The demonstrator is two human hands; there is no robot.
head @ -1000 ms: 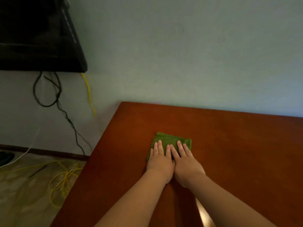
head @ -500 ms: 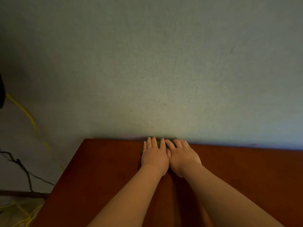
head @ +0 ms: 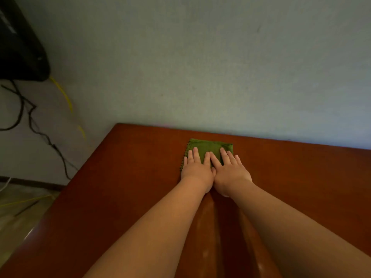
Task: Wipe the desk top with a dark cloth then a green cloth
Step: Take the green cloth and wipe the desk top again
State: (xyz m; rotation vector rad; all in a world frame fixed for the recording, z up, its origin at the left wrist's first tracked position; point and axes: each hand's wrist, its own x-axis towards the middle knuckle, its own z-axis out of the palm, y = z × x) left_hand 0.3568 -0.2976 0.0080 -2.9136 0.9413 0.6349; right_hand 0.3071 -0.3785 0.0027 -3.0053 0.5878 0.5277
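A folded green cloth [head: 208,146] lies flat on the reddish-brown desk top [head: 130,177], close to the far edge by the wall. My left hand [head: 195,169] and my right hand [head: 230,172] rest side by side, palms down, pressing on the near part of the cloth, fingers stretched forward and touching each other at the thumbs. Only the far half of the cloth shows beyond my fingertips. No dark cloth is in view.
A pale wall [head: 200,67] rises right behind the desk's far edge. A black device [head: 20,47] hangs at the upper left, with black cables [head: 30,121] and a yellow cable [head: 68,105] trailing down to the floor beside the desk's left edge.
Half a second ago my hands had pushed the cloth up to the wall edge, covering it. Now both hands and the cloth have drawn back a little toward me, and the cloth shows again.
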